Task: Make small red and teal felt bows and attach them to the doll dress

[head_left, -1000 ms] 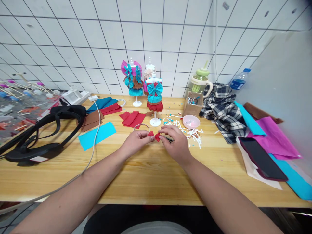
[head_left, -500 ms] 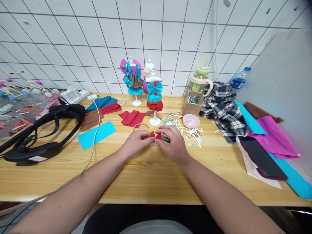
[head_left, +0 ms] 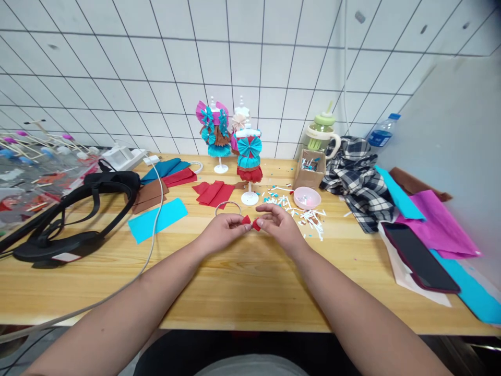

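Between my hands is a small piece of red crepe paper [head_left: 256, 225], fanned out on two sides like a little bow. My left hand [head_left: 219, 233] pinches its left part between thumb and fingers. At its right part, the thumb and index finger of my right hand [head_left: 284, 231] grip the paper, with the other fingers loosely curved. Just beyond the hands lies a thin metal ring [head_left: 228, 202]. Behind it are folded red paper strips [head_left: 217, 194] and a small white dress form [head_left: 249, 197] dressed in blue and red ruffles with a blue bow.
Paper scraps [head_left: 313, 222] lie around a pink bowl [head_left: 307, 198] at right. Further back stand a cardboard box [head_left: 309, 175] and a green-lidded jug [head_left: 323, 130]. A black headset [head_left: 78, 245] and white cable [head_left: 151, 245] occupy the left; a phone [head_left: 420, 256] rests at right.
My right hand has drawn slightly away and its fingers have opened a little. A dark object seen by its palm before is no longer visible. The view has shifted slightly.
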Available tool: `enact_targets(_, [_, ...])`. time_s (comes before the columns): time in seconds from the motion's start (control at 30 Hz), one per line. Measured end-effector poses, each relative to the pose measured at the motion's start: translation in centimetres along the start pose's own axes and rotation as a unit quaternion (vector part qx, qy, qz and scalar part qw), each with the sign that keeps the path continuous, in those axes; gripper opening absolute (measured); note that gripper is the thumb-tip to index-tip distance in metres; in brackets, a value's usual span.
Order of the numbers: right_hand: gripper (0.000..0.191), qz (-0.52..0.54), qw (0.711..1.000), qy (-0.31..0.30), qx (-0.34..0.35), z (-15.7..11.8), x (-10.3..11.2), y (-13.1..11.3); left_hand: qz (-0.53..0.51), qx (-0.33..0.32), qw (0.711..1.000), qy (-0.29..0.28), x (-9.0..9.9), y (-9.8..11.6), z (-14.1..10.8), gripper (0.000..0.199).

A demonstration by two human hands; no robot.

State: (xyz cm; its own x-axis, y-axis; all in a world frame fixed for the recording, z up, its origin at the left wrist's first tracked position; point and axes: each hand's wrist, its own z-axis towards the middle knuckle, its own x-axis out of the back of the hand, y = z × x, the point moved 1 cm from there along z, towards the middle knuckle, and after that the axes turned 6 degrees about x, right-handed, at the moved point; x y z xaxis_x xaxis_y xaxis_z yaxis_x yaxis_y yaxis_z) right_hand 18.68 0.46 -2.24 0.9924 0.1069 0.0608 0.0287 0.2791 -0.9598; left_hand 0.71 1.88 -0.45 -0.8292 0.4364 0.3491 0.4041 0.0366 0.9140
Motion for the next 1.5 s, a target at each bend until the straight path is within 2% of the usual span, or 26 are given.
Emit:
enact_targets(0.07, [0.031, 0.025, 1.000, -0.003, -0.010, 0.3, 0.3, 0.6, -0.057, 0.007, 0.998, -0.032, 0.1, -0.5, 0.3, 0.038])
enact_targets(0.13, [0.026, 0.004, 1.000, -0.020, -0.014, 0.6, 0.3, 1.2, -0.085, 0.006, 0.995, -0.049, 0.2, -0.8, 0.5, 0.039])
enact_targets(0.27, [0.021, -0.007, 1.000, -0.002, -0.029, 0.8, -0.2, 2.2, -0.069, 0.002, 0.996, -0.064, 0.1, -1.2, 0.7, 0.040])
enact_targets(0.47, [0.031, 0.021, 0.997, 0.026, -0.066, 0.6, -0.8, 2.5, 0.043, -0.017, 0.999, 0.003, 0.0, -2.1, 1.3, 0.043])
enact_targets(0.57, [0.032, -0.002, 0.997, 0.036, -0.073, 0.4, -0.8, 2.5, 0.052, -0.025, 0.998, 0.019, 0.0, -2.4, 1.6, 0.043])
enact_targets(0.63, [0.027, -0.055, 0.996, 0.052, -0.042, 0.4, -0.4, 2.4, 0.033, -0.016, 0.999, 0.019, 0.2, -2.6, 1.7, 0.043])
enact_targets(0.7, [0.026, -0.143, 0.987, 0.059, 0.034, 0.4, 0.0, 2.0, -0.002, 0.000, 1.000, 0.013, 0.4, -2.8, 1.8, 0.042])
enact_targets(0.8, [0.035, -0.250, 0.955, 0.016, 0.158, 0.4, 0.2, 1.4, -0.069, 0.019, 0.997, -0.010, 0.8, -2.8, 1.9, 0.042])
enact_targets(0.87, [0.032, -0.280, 0.941, -0.008, 0.190, 0.3, 0.0, 1.1, -0.093, 0.024, 0.995, -0.028, 0.9, -2.7, 2.0, 0.042])
enact_targets(0.97, [0.018, -0.278, 0.940, 0.010, 0.197, 0.2, -0.3, 1.0, -0.087, 0.022, 0.995, -0.050, 0.9, -2.6, 1.9, 0.045])
enact_targets(1.03, [0.010, -0.258, 0.948, 0.029, 0.184, 0.2, -0.3, 1.2, -0.092, 0.018, 0.995, -0.038, 0.9, -2.6, 1.8, 0.049])
enact_targets(1.1, [0.007, -0.234, 0.961, 0.040, 0.145, 0.2, -0.2, 1.5, -0.106, -0.001, 0.994, 0.009, 0.9, -2.6, 1.5, 0.047])
enact_targets(1.17, [0.006, -0.215, 0.972, 0.041, 0.089, 0.2, -0.2, 1.7, -0.085, -0.057, 0.993, 0.052, 0.8, -2.7, 1.2, 0.044])
enact_targets(1.27, [0.006, -0.180, 0.983, 0.033, 0.016, 0.1, -0.5, 1.9, -0.008, -0.116, 0.991, 0.069, 0.5, -2.6, 1.0, 0.042])
enact_targets(1.37, [0.008, -0.108, 0.993, 0.033, -0.043, 0.0, -1.1, 1.9, 0.003, -0.106, 0.990, 0.096, 0.4, -2.6, 1.3, 0.023])
enact_targets(1.5, [0.016, -0.025, 0.995, 0.039, -0.093, 0.1, -1.6, 2.1, -0.010, -0.083, 0.993, 0.088, 0.4, -2.6, 1.6, 0.026])
